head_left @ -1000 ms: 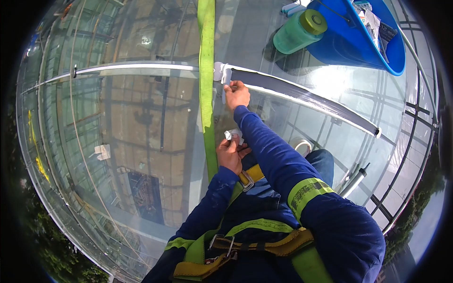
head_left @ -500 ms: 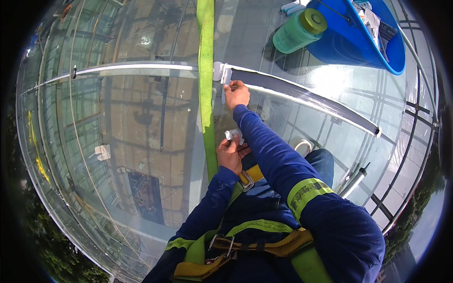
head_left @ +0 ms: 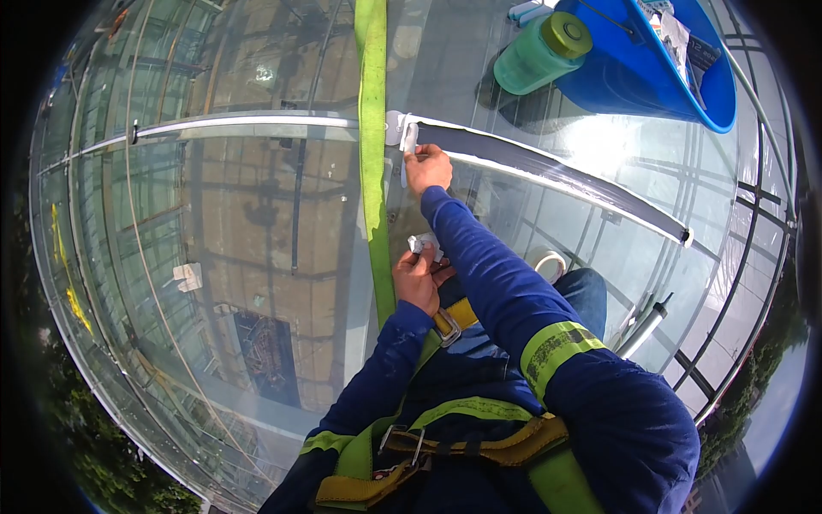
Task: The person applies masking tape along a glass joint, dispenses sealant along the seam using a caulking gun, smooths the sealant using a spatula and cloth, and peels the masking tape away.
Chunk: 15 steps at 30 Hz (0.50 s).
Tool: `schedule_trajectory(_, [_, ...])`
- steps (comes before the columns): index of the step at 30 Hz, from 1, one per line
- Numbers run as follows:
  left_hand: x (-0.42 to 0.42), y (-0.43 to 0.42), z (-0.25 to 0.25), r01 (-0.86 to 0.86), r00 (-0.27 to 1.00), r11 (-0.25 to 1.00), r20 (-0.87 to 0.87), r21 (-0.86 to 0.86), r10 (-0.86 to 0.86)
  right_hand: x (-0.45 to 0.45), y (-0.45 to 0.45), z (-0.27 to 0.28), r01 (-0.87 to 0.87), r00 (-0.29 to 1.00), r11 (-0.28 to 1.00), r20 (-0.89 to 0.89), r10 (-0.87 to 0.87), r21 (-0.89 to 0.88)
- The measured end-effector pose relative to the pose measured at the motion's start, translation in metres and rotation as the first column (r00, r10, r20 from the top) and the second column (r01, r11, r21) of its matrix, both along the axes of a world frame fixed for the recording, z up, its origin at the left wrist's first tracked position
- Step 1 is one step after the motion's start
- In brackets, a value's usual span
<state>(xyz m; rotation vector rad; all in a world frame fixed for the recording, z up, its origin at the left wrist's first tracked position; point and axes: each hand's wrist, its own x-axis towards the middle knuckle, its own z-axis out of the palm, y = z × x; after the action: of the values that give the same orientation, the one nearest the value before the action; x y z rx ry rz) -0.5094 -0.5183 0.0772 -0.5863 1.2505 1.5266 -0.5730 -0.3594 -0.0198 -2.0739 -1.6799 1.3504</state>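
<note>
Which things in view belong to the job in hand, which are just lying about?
Appear to belong:
thin, flat, pale strip, in the right hand
crumpled whitish wad, in the left hand
long, white-edged dark band

Apparently lying about (last two possibly job-related):
translucent green bottle
blue plastic bucket
white ring-shaped roll
white, cylindrical, dark-nozzled tube

Outdoor building worksite, see-through glass panels point(head_left: 514, 206), dark metal framing point(head_left: 746, 248), safety harness point(head_left: 488, 450), trees point(head_left: 94, 445) at the edge

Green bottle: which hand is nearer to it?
Right. The right hand is outstretched, short of the green bottle and to its left; the left hand is farther back, on the same side.
</note>
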Motion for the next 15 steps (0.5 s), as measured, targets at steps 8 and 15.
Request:
schedule_trajectory(8, [-0.0003,-0.001,-0.0041,-0.024,1.0,1.0,0.008,0.0,0.024,-0.0049,0.0054,0.0081,0.017,0.999,1.0,0.041,-0.016,-0.024])
schedule_trajectory(15, [0.0003,-0.0004,-0.0012,-0.023,1.0,1.0,0.002,-0.011,0.023,-0.0068,0.0074,0.0057,0.056,0.997,0.997,0.046,-0.054,-0.044])
